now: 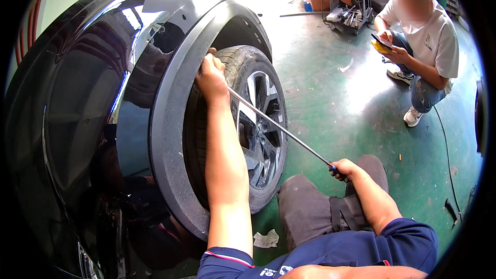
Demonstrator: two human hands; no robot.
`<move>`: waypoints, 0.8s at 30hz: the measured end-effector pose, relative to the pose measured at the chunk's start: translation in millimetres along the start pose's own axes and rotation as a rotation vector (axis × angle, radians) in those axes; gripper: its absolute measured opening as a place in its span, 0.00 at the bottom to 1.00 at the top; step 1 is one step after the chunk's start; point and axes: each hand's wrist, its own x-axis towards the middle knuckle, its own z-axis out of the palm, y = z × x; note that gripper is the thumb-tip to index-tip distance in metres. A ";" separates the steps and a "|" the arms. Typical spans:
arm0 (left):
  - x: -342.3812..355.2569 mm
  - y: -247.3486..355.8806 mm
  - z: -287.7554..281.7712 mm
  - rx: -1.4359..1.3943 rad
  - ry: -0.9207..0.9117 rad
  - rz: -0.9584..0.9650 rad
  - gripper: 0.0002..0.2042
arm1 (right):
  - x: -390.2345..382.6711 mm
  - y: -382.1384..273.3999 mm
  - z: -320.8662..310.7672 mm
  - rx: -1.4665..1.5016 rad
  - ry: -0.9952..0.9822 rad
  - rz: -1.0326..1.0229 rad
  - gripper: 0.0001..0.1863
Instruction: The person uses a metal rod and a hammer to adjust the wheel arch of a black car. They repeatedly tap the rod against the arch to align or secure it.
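Note:
My right hand is closed around the blue and black handle of a long, thin metal-shafted tool, which looks like a long screwdriver or pry bar. Its shaft slants up and left past the front of the wheel to my left hand, and the tip is hidden there. My left arm reaches into the gap between the tire and the dark grey wheel arch trim. The fingers of that hand are curled by the trim's inner edge; what lies in them is hidden.
The glossy black car body fills the left side. At the far right another person squats, holding a phone. A wheeled cart with cables stands behind. A paper scrap and a black cable lie on the green floor.

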 end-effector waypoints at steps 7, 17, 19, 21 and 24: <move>-2.2 1.5 2.8 -0.004 0.009 -0.006 0.08 | 1.8 7.1 15.6 0.118 0.045 -0.027 0.15; -0.3 0.4 1.9 -0.021 0.026 0.013 0.07 | -5.8 -2.0 14.2 0.114 0.032 -0.027 0.18; -0.4 -0.4 3.9 -0.012 0.030 0.023 0.07 | -8.5 -10.0 -2.9 0.098 0.017 -0.042 0.18; -1.7 -0.2 8.8 0.007 0.044 0.051 0.07 | -5.6 -13.1 -15.4 0.096 0.027 -0.057 0.19; 1.2 -4.3 4.6 0.029 0.038 0.059 0.07 | -6.5 -13.3 -14.4 0.107 0.008 -0.038 0.19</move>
